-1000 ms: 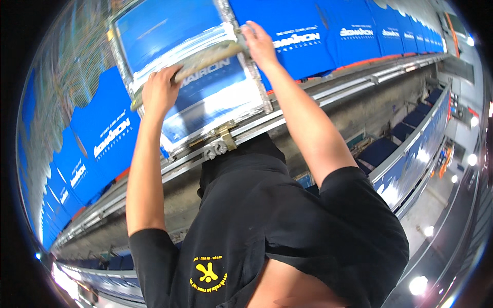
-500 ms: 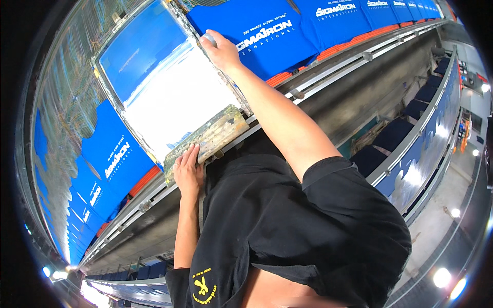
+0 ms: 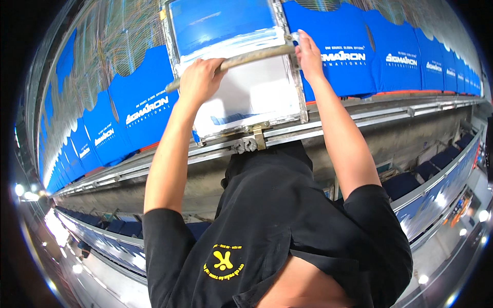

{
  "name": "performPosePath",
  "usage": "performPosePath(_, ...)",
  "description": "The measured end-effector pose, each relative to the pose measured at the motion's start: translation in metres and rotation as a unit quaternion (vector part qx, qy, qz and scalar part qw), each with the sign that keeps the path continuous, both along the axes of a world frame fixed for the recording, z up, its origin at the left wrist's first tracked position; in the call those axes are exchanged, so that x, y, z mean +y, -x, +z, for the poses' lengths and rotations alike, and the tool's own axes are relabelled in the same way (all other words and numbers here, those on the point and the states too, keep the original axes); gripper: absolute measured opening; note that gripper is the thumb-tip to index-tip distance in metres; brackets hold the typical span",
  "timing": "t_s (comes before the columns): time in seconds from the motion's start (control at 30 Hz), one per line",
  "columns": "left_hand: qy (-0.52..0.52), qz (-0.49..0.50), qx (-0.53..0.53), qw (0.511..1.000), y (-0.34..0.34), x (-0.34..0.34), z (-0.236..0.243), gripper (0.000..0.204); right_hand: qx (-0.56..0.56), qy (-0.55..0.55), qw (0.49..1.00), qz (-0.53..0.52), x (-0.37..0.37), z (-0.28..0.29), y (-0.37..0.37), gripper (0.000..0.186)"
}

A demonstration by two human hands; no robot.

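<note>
A long printing table (image 3: 138, 31) runs across the view, its far edge cut off and both ends curving into the dark rim. Blue fabric panels (image 3: 339, 79) lie in a row along its near edge. Among them sits a silkscreen frame (image 3: 302, 105), its near end by the table's metal rail (image 3: 354, 121), its far end cropped by the top border. Inside the frame, the far part is blue; white ink (image 3: 272, 82) covers the near part. A long squeegee (image 3: 251, 57) crosses the frame, its left end past the left bar, its right end near the right bar. The left hand (image 3: 202, 79), arm extended, curls its fingers over the squeegee. The right hand (image 3: 309, 57) reaches the frame's right bar; I cannot tell whether its fingers grasp anything.
</note>
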State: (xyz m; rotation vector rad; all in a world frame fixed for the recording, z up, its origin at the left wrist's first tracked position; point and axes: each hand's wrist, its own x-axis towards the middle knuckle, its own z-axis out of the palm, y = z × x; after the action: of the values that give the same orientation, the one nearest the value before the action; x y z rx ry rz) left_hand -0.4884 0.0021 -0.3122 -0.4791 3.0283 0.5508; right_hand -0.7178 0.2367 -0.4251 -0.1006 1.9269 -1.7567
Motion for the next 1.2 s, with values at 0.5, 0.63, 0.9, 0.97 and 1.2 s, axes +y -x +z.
performPosePath(0.5, 0.024, 0.039, -0.209, 0.977, 0.003, -0.134, -0.023, 0.061, 0.57, -0.188, 0.739, 0.306, -0.076, 0.087, 0.025, 0.063)
performPosePath(0.63, 0.054, 0.079, -0.145, 0.985, 0.002, -0.119, -0.04, 0.07, 0.503, -0.317, 0.694, 0.407, -0.099, 0.077, 0.024, 0.044)
performPosePath(0.9, 0.045, 0.066, -0.053, 0.995, -0.064, -0.056, -0.059, 0.046, 0.519, -0.341, 0.705, 0.342, -0.035, 0.061, -0.047, 0.034)
performPosePath(0.97, 0.023, 0.076, -0.023, 0.997, -0.093, -0.027, -0.058, 0.043, 0.515, -0.344, 0.699, 0.358, -0.007, 0.061, -0.069, 0.036)
performPosePath(1.2, -0.006, 0.084, -0.03, 0.996, -0.168, 0.052, -0.045, 0.044, 0.523, -0.307, 0.71, 0.359, 0.073, 0.064, -0.138, 0.048)
